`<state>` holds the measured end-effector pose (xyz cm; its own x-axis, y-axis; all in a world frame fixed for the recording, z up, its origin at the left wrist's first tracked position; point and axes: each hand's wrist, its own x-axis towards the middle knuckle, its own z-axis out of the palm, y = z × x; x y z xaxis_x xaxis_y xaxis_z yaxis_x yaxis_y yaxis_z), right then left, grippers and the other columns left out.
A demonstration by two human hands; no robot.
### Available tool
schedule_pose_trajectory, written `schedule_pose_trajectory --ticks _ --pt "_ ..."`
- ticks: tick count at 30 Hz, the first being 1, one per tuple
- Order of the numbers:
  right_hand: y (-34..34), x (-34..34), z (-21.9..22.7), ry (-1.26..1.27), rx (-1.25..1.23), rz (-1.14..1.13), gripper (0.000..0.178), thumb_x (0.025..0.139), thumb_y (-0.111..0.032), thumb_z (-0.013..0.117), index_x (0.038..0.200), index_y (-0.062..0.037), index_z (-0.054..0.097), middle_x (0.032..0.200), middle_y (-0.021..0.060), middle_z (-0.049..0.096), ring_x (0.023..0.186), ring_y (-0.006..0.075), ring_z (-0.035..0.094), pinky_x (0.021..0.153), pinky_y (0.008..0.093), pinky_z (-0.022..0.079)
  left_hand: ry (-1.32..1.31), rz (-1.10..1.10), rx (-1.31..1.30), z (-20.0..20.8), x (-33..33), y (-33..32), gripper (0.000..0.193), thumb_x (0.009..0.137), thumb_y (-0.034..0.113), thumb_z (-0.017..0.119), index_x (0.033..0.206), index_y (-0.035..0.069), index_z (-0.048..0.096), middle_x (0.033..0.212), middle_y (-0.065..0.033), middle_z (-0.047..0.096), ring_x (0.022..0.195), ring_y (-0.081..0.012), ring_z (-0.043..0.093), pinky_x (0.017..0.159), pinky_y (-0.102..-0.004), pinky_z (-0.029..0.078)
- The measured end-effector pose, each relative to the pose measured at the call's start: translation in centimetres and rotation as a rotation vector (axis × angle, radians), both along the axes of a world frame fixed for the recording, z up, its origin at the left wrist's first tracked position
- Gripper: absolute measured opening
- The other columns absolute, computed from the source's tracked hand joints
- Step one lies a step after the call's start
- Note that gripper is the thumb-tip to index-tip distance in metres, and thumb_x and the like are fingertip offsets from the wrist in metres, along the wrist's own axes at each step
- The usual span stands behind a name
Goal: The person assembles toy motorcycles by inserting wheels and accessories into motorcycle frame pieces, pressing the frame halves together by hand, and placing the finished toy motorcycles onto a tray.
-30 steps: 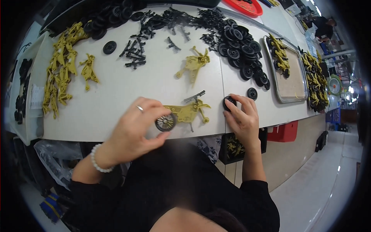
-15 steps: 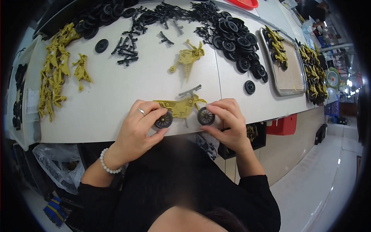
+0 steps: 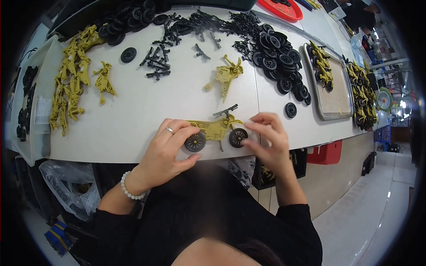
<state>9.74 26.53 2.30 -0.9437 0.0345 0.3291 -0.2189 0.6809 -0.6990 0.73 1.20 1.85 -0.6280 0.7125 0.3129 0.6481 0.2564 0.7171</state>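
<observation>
At the near edge of a white worktable (image 3: 155,99), a toy motorcycle (image 3: 214,130) with a yellow body lies on its side between a person's two bare hands. Its long axis runs left to right, roughly along the table edge, with the tail to the left and the front fork to the right. The dark handlebar (image 3: 226,111) slants away from the person, up and to the right, while a small stand points toward the person. The left hand (image 3: 166,148), wearing one ring, sets thumb and forefinger apart around the rear wheel (image 3: 195,142); how firmly it grips cannot be told. The right hand (image 3: 273,139), slightly blurred, is parted at thumb and fingers beside the front wheel (image 3: 238,138); whether it touches is unclear.

The motorcycle counts two wheels and one handlebar. Beyond it lies one yellow frame (image 3: 227,75); one more, a separate yellow piece (image 3: 104,83), sits beside the left-hand heap of yellow parts (image 3: 73,73). Two loose wheels lie apart, a left one (image 3: 128,55) and a right one (image 3: 290,110). The wheel pile (image 3: 282,55) and the handlebar pile (image 3: 197,21) are too crowded to count. One metal tray (image 3: 336,93) stands at right.
</observation>
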Motion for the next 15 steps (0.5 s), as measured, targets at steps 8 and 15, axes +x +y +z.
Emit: schedule_pose_trajectory --ticks 8,15 --pt "2.9 -11.8 1.5 0.27 0.606 0.195 0.038 0.072 0.0 0.066 0.108 -0.0091 0.065 0.111 0.0061 0.063 0.105 0.0251 0.056 0.089 0.0368 0.044 0.003 0.099 0.068 0.8 0.4 0.0 0.051 0.064 0.01 0.08 0.108 0.0 0.057 0.106 -0.0143 0.055 0.095 -0.03 0.053 0.081 -0.0364 0.047" --pt "2.6 -13.3 2.3 0.31 0.535 0.277 0.024 0.075 -0.002 0.062 0.099 -0.0049 0.065 0.094 0.0061 0.067 0.096 0.0243 0.06 0.084 0.0367 0.046 0.137 0.199 0.085 1.2 -0.1 -0.2 0.053 0.066 0.007 0.079 0.114 0.0 0.058 0.116 -0.018 0.054 0.103 -0.033 0.054 0.086 -0.0378 0.046"
